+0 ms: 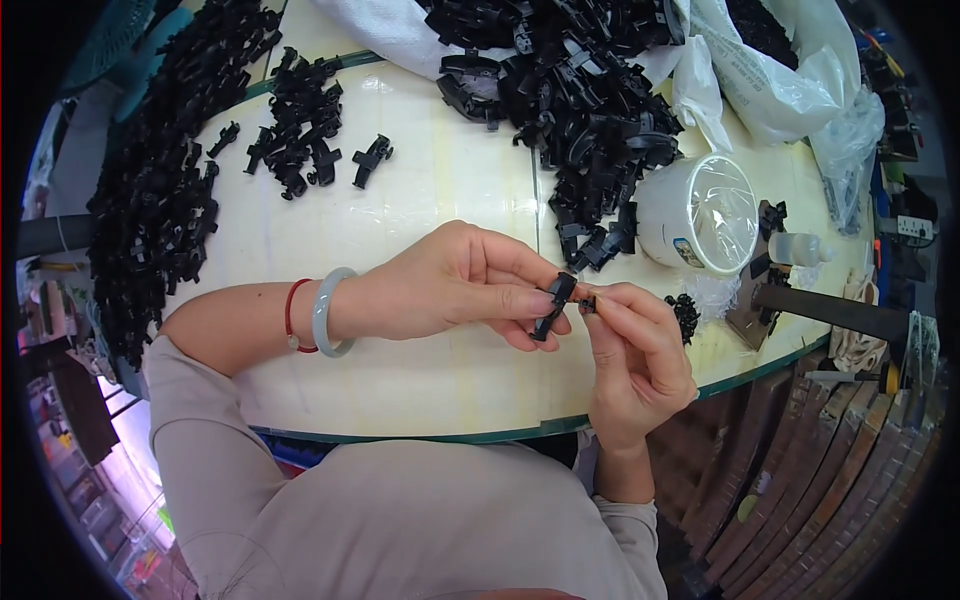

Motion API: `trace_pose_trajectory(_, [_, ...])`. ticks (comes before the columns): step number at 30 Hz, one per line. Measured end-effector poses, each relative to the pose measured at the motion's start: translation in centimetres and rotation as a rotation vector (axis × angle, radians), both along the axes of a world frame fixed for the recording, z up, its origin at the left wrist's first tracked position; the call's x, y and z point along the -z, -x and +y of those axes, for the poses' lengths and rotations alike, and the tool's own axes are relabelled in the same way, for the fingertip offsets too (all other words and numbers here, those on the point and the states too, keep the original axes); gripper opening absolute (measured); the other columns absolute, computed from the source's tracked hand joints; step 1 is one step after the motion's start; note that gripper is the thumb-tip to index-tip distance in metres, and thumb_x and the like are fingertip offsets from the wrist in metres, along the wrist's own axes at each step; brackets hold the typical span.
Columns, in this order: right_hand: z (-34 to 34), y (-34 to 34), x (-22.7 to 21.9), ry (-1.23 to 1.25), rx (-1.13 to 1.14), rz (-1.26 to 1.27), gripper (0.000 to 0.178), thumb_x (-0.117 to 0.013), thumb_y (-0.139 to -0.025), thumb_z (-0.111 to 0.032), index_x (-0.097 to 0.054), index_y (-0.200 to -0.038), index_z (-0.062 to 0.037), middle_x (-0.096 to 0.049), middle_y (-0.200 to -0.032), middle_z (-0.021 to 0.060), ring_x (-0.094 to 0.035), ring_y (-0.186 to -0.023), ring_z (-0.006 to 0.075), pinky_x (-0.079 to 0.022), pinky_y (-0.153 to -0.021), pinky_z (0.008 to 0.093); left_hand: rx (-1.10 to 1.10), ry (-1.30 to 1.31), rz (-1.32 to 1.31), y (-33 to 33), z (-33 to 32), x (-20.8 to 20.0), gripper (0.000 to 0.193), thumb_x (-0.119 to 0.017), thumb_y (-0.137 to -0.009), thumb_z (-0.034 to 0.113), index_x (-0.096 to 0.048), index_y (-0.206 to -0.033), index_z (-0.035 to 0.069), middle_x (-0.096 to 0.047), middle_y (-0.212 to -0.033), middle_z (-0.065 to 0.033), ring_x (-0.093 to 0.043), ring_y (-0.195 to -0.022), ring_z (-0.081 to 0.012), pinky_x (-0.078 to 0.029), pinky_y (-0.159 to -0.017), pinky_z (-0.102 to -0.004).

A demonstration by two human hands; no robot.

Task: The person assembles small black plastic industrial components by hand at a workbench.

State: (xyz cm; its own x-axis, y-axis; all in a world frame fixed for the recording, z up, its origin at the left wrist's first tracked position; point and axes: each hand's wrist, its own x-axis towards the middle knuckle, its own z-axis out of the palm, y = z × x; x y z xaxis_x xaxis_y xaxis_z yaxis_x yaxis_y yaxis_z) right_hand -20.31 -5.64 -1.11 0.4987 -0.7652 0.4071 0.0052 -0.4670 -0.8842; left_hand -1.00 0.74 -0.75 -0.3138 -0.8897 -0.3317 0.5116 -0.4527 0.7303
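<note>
Above the near part of the table, my left hand pinches a black plastic part between thumb and fingers, its long side slanting upright. Close beside it, my right hand has thumb and forefinger closed on a small dark piece, right at the edge of the black part. Whether the two pieces touch, I cannot tell. A small heap of tiny black pieces lies just right of my right hand. Beyond my hands rises a big pile of black plastic parts.
A white tub with clear film in it stands right of the pile, near a small translucent bottle and a dark metal bar. More black parts heap along the left edge. Plastic bags lie at the far right.
</note>
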Motion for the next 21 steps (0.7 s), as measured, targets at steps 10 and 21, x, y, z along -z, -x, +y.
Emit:
trace_pose_trajectory(10, [0.3, -0.12, -0.15, 0.04, -0.045, 0.068, 0.019, -0.065, -0.079, 0.012, -0.065, -0.097, 0.0047, -0.063, -0.1, 0.0174, -0.063, -0.088, 0.0198, -0.053, -0.076, 0.0264, -0.001, 0.008, 0.029, -0.1, 0.23, 0.15, 0.026, -0.054, -0.094, 0.009, -0.057, -0.116, -0.004, -0.067, -0.104, -0.0149, -0.067, -0.093, -0.0221, -0.055, -0.079, -0.0268])
trace_pose_trajectory(21, [-0.52, 0.01, -0.54, 0.209, -0.002, 0.178, 0.025, -0.071, -0.073, 0.01, -0.067, -0.095, -0.0004, -0.065, -0.095, 0.0141, -0.064, -0.082, 0.0199, -0.052, -0.069, 0.0263, 0.024, 0.038, -0.046, 0.36, 0.01, 0.14, 0.026, -0.058, -0.093, 0.01, -0.06, -0.113, -0.005, -0.068, -0.098, -0.0128, -0.067, -0.086, -0.0164, -0.056, -0.077, -0.025])
